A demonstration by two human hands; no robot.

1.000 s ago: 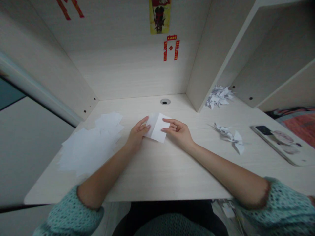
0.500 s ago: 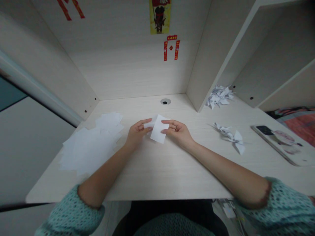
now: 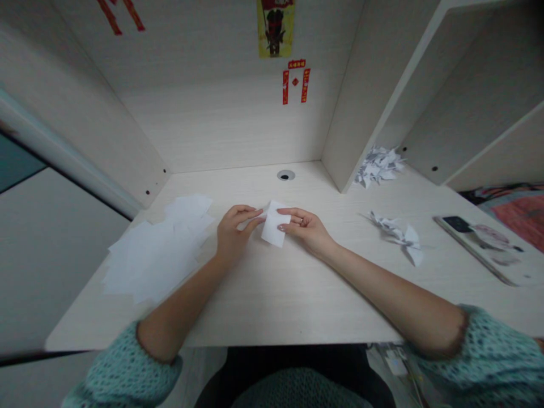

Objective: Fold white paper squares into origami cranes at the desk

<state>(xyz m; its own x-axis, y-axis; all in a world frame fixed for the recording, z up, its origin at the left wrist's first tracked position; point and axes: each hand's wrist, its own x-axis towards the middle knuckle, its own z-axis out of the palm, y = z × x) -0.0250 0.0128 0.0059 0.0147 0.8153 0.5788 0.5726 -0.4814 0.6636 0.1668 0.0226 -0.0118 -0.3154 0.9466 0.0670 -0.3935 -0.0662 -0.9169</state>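
Observation:
A small piece of folded white paper (image 3: pixel 273 228) is held over the middle of the desk. My right hand (image 3: pixel 306 228) pinches its right edge between thumb and fingers. From the left, my left hand (image 3: pixel 238 229) grips a narrow part of the same paper between thumb and forefinger. The paper's back layers are partly hidden behind its front face. Loose white paper sheets (image 3: pixel 153 252) lie spread in a pile to the left of my left forearm.
To the right lie a few folded paper pieces (image 3: pixel 397 235) and a phone (image 3: pixel 480 243) in a patterned case. Farther back, a heap of folded paper (image 3: pixel 379 165) sits beside the upright divider (image 3: pixel 365 96). The desk (image 3: pixel 272 306) has a round cable hole (image 3: pixel 286 175).
My left thumb and fingers have shifted slightly on the paper, and less of its left part shows. My right hand has stayed almost in place, still pinching the paper.

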